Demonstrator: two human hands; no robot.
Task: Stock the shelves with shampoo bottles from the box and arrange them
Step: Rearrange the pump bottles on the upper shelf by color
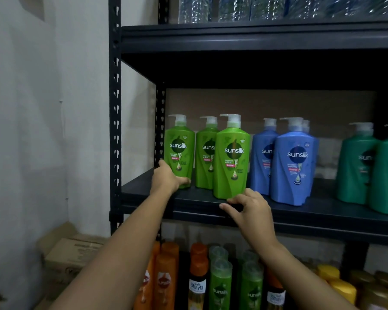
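On the middle shelf of a dark metal rack stand three green pump bottles of Sunsilk shampoo, all upright with labels facing out. The left hand grasps the leftmost green bottle low down near its base, the thumb wrapped across the front and the fingers behind, at the far left end of the shelf beside the rack's rear post. The second green bottle stands just beside it, set back, and the front green bottle stands nearer the shelf edge, partly covering the second. The right hand is at the foot of that front bottle, its fingers loosely curled over the shelf's front lip; whether the fingertips touch the bottle I cannot tell, and the grip holds nothing that I can see. To the right stand blue bottles and, farther on, teal bottles. The shelf below carries orange bottles and smaller green bottles. Cardboard boxes lie on the floor at the left against the white wall.
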